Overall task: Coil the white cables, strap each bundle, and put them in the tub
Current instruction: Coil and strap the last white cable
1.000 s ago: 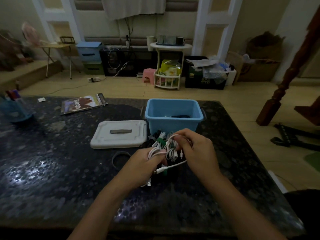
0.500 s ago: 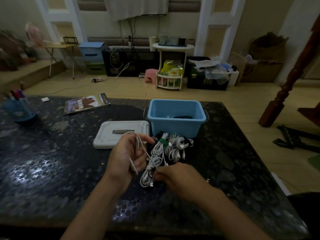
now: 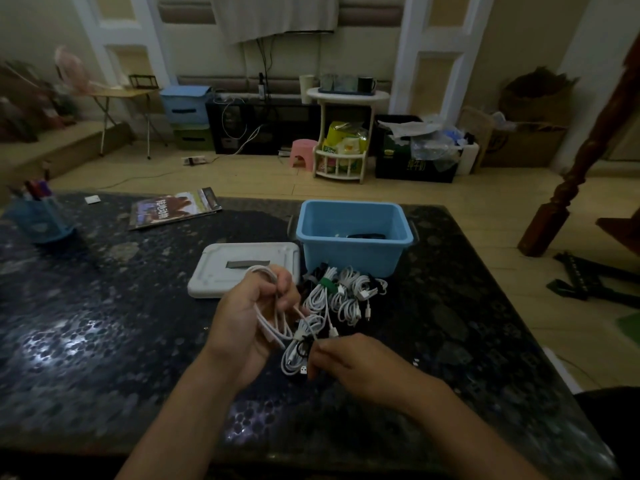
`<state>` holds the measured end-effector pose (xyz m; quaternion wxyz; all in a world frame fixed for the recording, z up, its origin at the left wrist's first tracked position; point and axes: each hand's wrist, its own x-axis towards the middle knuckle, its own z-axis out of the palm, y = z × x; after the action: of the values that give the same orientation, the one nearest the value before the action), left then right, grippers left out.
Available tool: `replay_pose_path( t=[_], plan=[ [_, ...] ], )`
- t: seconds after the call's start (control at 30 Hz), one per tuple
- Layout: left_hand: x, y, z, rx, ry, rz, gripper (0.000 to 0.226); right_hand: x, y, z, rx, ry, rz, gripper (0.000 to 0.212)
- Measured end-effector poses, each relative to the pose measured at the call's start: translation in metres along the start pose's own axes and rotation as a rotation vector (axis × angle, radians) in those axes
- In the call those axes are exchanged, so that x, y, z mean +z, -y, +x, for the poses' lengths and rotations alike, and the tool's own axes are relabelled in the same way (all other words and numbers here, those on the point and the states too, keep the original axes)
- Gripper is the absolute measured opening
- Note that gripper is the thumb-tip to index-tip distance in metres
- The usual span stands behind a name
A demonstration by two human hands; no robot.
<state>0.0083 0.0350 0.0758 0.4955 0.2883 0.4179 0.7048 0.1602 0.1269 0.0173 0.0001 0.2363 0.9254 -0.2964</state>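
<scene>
— Since a second ago, what has moved?

— Both hands have left the pile by the tub. Then they worked together over the cables; now the left hand (image 3: 247,318) is raised at about 9 o'clock from the pile, and the right hand (image 3: 349,358) has dropped toward 6 o'clock, low near the counter (image 3: 104,323).

— State of each grip?

— Left grip is closed around loops of one white cable (image 3: 273,306), fingers curled over the top of the coil. Right grip pinches the same cable's lower run at a tangle with a small black strap (image 3: 302,346); a plug end hangs just beneath it.

— And the other cables?

— A heap of coiled white bundles (image 3: 349,292) lies on the counter, touching the near wall of the blue tub (image 3: 353,254), at 12 o'clock from the hands. One bundle wears a green strap (image 3: 326,285).

— Anything inside the tub?

— Something dark on its floor; too dim to tell what.

— What else is on the counter?

— A white lid (image 3: 242,271) lies flat just beside the tub at its 9 o'clock. A magazine (image 3: 175,208) lies further out toward 10 o'clock, and a blue pen holder (image 3: 38,220) stands at the far left edge.
</scene>
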Motion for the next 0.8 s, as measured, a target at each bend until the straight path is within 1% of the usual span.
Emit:
replay_pose_path(
  t=[0.07, 0.13, 0.23, 0.27, 0.3, 0.37, 0.4, 0.43, 0.47, 0.5, 0.6, 0.63, 0.67, 0.7, 0.73, 0.8],
  plan=[
    [0.001, 0.002, 0.002, 0.001, -0.031, -0.016, 0.008, 0.005, 0.005, -0.001, -0.036, 0.019, -0.058, 0.029],
    [0.0, 0.004, 0.003, -0.01, -0.068, -0.019, 0.015, 0.006, 0.007, -0.001, -0.054, 0.002, -0.097, 0.029],
    [-0.002, 0.004, 0.006, -0.013, -0.15, 0.013, 0.021, 0.006, 0.009, -0.002, -0.08, 0.022, -0.065, 0.025],
    [-0.003, 0.005, 0.007, 0.008, -0.208, 0.081, 0.023, 0.006, 0.01, -0.002, -0.088, 0.03, -0.05, 0.023],
    [-0.005, 0.006, 0.009, 0.038, -0.281, 0.215, 0.025, 0.004, 0.011, -0.003, -0.094, 0.023, -0.043, 0.021],
    [-0.011, 0.009, 0.011, 0.084, -0.419, 0.614, 0.025, -0.006, 0.011, -0.006, -0.095, -0.041, -0.063, 0.021],
    [-0.012, 0.01, 0.01, 0.099, -0.449, 0.784, 0.023, -0.013, 0.01, -0.008, -0.101, -0.088, -0.081, 0.022],
    [-0.013, 0.012, 0.009, 0.115, -0.442, 0.893, 0.019, -0.02, 0.009, -0.01, -0.115, -0.135, -0.089, 0.022],
    [-0.012, 0.013, 0.007, 0.129, -0.404, 0.962, 0.021, -0.026, 0.01, -0.014, -0.133, -0.173, -0.082, 0.021],
    [-0.011, 0.015, 0.005, 0.136, -0.351, 1.014, 0.031, -0.032, 0.011, -0.018, -0.156, -0.204, -0.069, 0.02],
    [-0.006, 0.021, 0.004, 0.088, -0.16, 1.101, 0.079, -0.041, 0.01, -0.026, -0.24, -0.311, -0.029, 0.013],
    [-0.006, 0.024, 0.005, 0.065, -0.094, 1.132, 0.091, -0.044, 0.009, -0.028, -0.256, -0.358, -0.01, 0.01],
    [-0.006, 0.028, 0.006, 0.051, -0.029, 1.162, 0.097, -0.047, 0.007, -0.03, -0.256, -0.404, 0.022, 0.005],
    [-0.005, 0.03, 0.007, 0.04, 0.029, 1.167, 0.097, -0.049, 0.005, -0.031, -0.246, -0.445, 0.075, 0.003],
    [-0.004, 0.032, 0.007, 0.02, 0.078, 1.137, 0.093, -0.052, 0.004, -0.032, -0.235, -0.481, 0.138, 0.007],
    [0.0, 0.031, 0.007, -0.021, 0.163, 1.046, 0.075, -0.054, 0.004, -0.033, -0.235, -0.53, 0.254, 0.015]
  ],
)
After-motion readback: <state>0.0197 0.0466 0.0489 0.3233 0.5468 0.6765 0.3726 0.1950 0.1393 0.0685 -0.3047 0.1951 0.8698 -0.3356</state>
